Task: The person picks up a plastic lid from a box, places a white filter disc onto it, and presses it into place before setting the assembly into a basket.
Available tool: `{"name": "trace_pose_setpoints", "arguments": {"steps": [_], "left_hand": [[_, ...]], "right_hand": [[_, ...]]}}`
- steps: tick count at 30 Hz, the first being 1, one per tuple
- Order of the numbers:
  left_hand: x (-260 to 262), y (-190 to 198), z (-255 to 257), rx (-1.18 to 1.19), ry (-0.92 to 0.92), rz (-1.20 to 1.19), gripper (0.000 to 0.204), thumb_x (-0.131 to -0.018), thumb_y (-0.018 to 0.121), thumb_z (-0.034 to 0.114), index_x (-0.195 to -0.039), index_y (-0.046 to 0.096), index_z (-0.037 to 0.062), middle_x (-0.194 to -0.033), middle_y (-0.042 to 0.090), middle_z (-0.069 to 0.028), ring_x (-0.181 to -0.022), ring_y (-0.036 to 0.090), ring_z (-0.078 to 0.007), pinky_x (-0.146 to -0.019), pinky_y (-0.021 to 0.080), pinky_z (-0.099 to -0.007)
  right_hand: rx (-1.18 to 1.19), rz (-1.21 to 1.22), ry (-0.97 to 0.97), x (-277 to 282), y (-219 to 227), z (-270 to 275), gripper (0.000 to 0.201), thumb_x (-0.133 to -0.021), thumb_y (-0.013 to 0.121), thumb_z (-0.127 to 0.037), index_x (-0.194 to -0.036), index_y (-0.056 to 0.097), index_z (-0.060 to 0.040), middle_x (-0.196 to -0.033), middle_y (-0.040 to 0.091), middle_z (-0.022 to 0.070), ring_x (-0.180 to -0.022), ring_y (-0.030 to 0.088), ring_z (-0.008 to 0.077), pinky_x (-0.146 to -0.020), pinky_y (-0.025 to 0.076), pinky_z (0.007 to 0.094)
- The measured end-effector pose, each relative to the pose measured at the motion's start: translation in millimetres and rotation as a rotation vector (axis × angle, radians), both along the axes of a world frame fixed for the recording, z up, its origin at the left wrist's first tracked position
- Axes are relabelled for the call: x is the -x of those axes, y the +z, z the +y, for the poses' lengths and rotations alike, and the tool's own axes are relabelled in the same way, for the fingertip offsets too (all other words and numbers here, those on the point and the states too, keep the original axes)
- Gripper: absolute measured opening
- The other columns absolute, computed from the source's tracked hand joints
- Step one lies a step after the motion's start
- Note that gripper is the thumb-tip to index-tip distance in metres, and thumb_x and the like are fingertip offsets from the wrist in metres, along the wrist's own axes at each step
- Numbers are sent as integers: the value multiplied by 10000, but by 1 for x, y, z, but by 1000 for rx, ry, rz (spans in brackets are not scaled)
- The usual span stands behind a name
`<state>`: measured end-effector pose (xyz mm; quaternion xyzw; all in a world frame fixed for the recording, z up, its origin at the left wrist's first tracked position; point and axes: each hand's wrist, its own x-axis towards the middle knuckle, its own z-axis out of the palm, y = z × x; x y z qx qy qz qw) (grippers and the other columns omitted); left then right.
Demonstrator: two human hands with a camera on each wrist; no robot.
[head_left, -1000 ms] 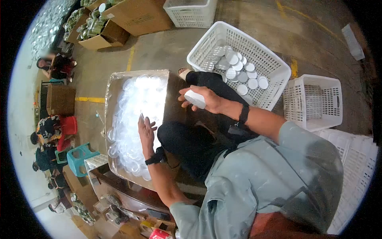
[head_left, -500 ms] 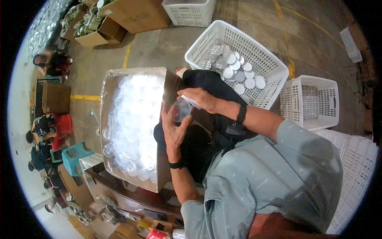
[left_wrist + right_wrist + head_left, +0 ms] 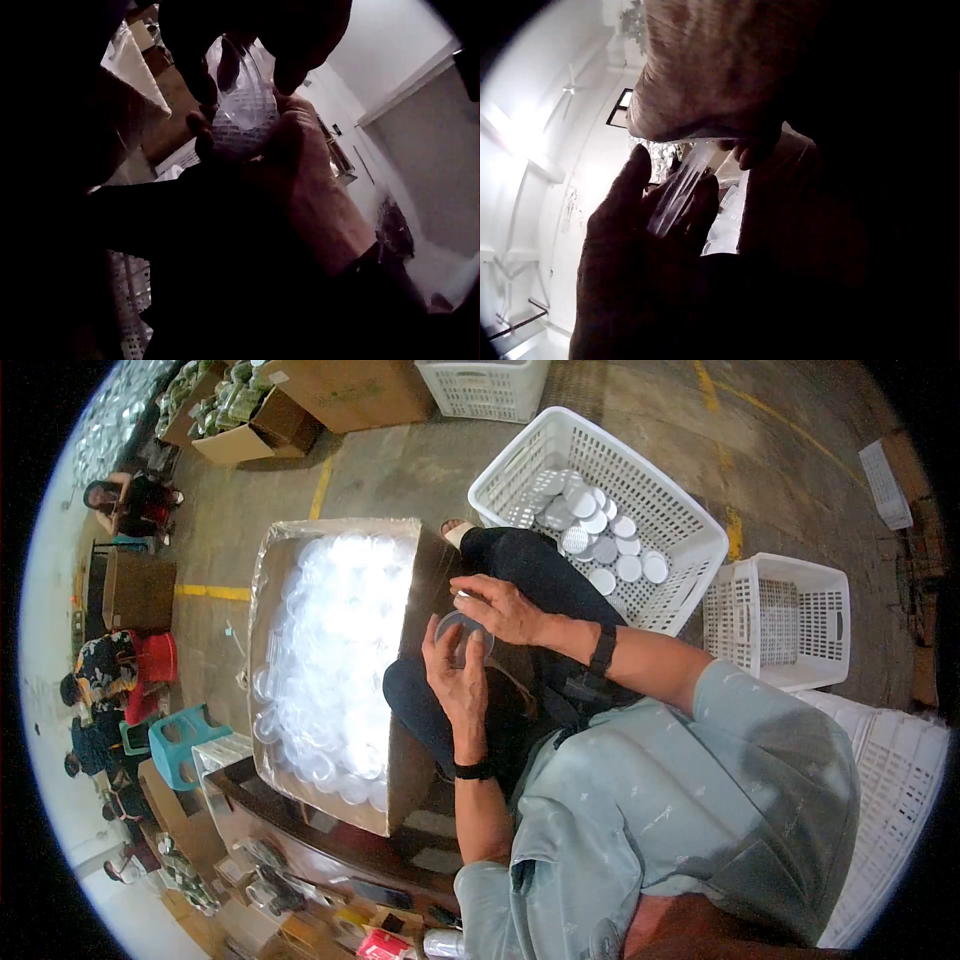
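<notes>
Over the lap in the head view, my left hand (image 3: 458,685) pinches a shallow clear plastic lid (image 3: 679,199) by its rim, thumb on one side and fingers on the other. My right hand (image 3: 508,612) is right beside it, palm down, fingertips curled at the lid's far edge. A white round disc with printed lines (image 3: 238,139), gripped in the right hand, lies close behind the lid in the left wrist view. Most of the disc is hidden under the right hand in the head view. Both wrist views are dark.
A cardboard box (image 3: 403,785) full of clear lids (image 3: 340,660) stands at the left. A white basket (image 3: 690,535) holds several white-faced round lids (image 3: 602,580). Another white crate (image 3: 822,678) stands at the right. People sit farther off by a teal stool (image 3: 185,745).
My left hand has come from the box of clear lids to the right hand, bringing one lid. The right hand has turned palm down over the white disc and met the lid.
</notes>
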<state>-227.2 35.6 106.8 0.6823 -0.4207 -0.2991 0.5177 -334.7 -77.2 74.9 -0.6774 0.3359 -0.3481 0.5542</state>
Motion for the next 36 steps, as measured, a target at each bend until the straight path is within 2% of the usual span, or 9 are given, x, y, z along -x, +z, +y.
{"name": "trace_pose_setpoints", "arguments": {"steps": [10, 14, 17, 19, 24, 26, 29, 30, 36], "left_hand": [[0, -5, -2, 26, 40, 30, 237, -940, 662, 117, -1111, 689, -44, -1431, 508, -238, -1240, 572, -287, -964, 498, -374], [-11, -11, 3, 23, 79, 89, 189, -941, 646, 91, -1046, 671, -64, -1420, 517, -246, -1218, 587, -270, -955, 499, -357], [-26, -23, 8, -15, 74, -40, 227, -962, 616, 119, -1088, 650, -67, -1448, 467, -250, -1106, 641, -254, -873, 549, -341], [-29, -22, 7, 4, 132, 104, 231, -969, 597, 106, -1109, 636, -73, -1432, 478, -252, -1079, 644, -247, -869, 550, -340], [-31, -22, 6, -10, 151, 118, 287, -1007, 547, 134, -1217, 576, -60, -1395, 506, -247, -1040, 647, -237, -844, 556, -336], [-29, -22, 6, 0, 127, 167, 369, -1017, 524, 137, -1328, 481, -59, -1277, 578, -196, -929, 651, -178, -616, 569, -252], [-29, -10, 6, -116, 106, 205, 448, -1021, 524, 163, -1399, 402, -46, -1300, 562, -224, -927, 648, -181, -551, 555, -235], [-27, -7, 6, -116, 107, 206, 448, -1021, 524, 163, -1399, 402, -46, -1300, 562, -224, -927, 648, -181, -551, 555, -235], [-17, 3, 0, 32, 235, 190, 632, -975, 603, 110, -1484, 259, -37, -1359, 522, -269, -954, 653, -210, -577, 569, -231]], "right_hand": [[217, 12, 3, 5, 1, 2, 453, -965, 568, -266, -1281, 566, 58, -1216, 630, 238, -1118, 631, 338, -964, 500, 393], [107, -30, 17, 5, -1, 0, 430, -982, 558, -254, -1287, 568, 48, -1213, 638, 206, -1110, 631, 270, -949, 504, 361], [-11, -30, 47, 6, -1, -1, 435, -991, 559, -264, -1301, 566, 41, -1207, 643, 179, -1090, 627, 225, -935, 505, 338], [-33, -22, 67, 8, -1, -2, 442, -994, 562, -269, -1312, 563, 37, -1205, 643, 167, -1078, 623, 207, -927, 505, 329], [-107, 17, 228, 11, 10, -1, 487, -998, 556, -273, -1376, 528, 33, -1197, 642, 153, -1035, 628, 195, -880, 511, 326], [-34, 10, 220, 10, 3, -1, 490, -999, 553, -274, -1379, 526, 33, -1193, 642, 155, -1025, 629, 200, -869, 512, 329], [-30, -4, 217, 10, 6, 0, 487, -977, 573, -274, -1349, 551, 39, -1235, 635, 195, -1095, 623, 256, -921, 503, 350], [-99, -9, 223, 11, 9, 0, 482, -954, 595, -273, -1316, 577, 45, -1281, 629, 235, -1175, 618, 308, -983, 494, 367], [50, 10, 302, 14, 13, 2, 483, -945, 616, -260, -1317, 572, 45, -1250, 633, 233, -1146, 626, 313, -967, 495, 374]]}}
